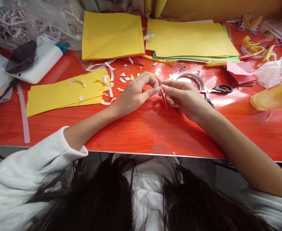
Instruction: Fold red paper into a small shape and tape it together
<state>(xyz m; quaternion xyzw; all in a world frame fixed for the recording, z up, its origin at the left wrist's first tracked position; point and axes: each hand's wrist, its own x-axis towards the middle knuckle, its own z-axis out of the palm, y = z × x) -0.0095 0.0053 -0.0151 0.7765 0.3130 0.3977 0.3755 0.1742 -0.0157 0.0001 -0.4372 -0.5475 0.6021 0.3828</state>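
Observation:
My left hand (138, 93) and my right hand (185, 98) meet above the middle of the red table (131, 134), fingertips pinched together. A small folded red paper piece (164, 99) hangs from between the right fingers, its upper end at the left thumb and index tips. Whatever else the left fingertips pinch is too small to make out. Just behind the right hand lie a roll of tape (198, 81) and scissors with black handles (222, 89), partly covered by that hand. White paper scraps (122, 79) are scattered behind the left hand.
Yellow strips (59, 93) lie at the left, beside a white device (38, 64) with a black cable. Two stacks of yellow sheets (113, 35) (191, 38) stand at the back. Red and pink papers (243, 75) and a yellowish cup (273, 96) are at the right.

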